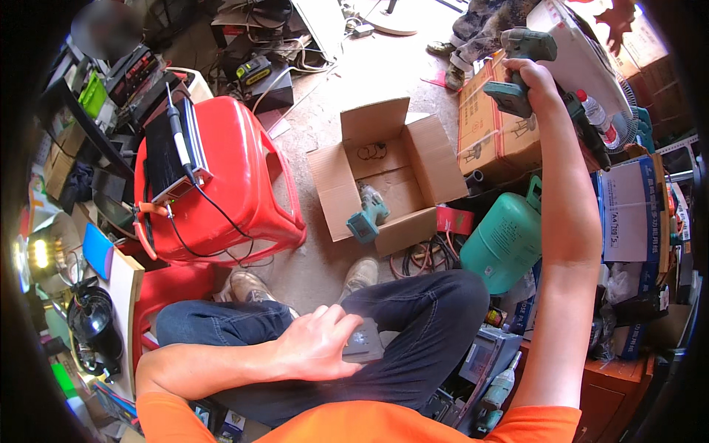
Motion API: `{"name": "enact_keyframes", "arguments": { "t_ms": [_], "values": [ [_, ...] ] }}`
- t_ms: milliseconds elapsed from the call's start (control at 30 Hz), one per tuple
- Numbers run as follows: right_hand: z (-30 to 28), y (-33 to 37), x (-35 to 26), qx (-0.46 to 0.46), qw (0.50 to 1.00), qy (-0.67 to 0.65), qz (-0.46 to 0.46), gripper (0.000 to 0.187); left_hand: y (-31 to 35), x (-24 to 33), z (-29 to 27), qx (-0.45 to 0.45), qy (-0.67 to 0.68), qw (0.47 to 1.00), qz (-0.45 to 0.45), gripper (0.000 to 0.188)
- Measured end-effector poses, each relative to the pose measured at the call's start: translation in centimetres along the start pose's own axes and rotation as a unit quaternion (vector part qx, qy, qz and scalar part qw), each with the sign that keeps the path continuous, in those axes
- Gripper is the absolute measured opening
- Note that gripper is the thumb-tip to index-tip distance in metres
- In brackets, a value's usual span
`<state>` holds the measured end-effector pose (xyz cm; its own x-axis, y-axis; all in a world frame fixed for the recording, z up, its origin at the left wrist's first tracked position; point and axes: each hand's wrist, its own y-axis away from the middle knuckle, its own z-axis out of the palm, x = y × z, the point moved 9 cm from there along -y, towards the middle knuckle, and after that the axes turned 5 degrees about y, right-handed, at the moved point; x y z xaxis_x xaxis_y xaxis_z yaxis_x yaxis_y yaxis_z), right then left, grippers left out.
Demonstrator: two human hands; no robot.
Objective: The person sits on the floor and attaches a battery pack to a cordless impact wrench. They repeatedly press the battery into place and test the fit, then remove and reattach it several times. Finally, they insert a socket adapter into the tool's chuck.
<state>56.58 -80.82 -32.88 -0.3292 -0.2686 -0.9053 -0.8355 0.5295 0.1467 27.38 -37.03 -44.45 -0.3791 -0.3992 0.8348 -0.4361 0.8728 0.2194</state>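
A glossy red plastic stool [221,122] stands left of an open brown cardboard box [437,159]. Beyond the box to the far right, the raised right hand [539,80] is wrapped around the handle of a teal-and-dark, pistol-shaped power tool [532,44], whose upper body runs roughly left to right (its broad foot sits on the near side). The left hand [314,343] grasps a dark grey, flat rectangular block [363,342] over the lap, so the tool lies far and right of that block, well apart.
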Motion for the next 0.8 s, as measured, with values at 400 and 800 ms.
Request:
{"name": "enact_keyframes", "arguments": {
  "t_ms": [400,800],
  "values": [
    [2.1,-8.0,3.5,-0.100,0.991,-0.074,0.039,0.017,0.2,-0.8,-2.2,0.064,0.038,0.997,-0.016,0.069],
    [1.8,-9.8,0.9,-0.145,0.984,-0.063,-0.082,0.017,-0.2,-2.4,-1.7,0.022,0.104,0.991,-0.083,0.071]
  ]
}}
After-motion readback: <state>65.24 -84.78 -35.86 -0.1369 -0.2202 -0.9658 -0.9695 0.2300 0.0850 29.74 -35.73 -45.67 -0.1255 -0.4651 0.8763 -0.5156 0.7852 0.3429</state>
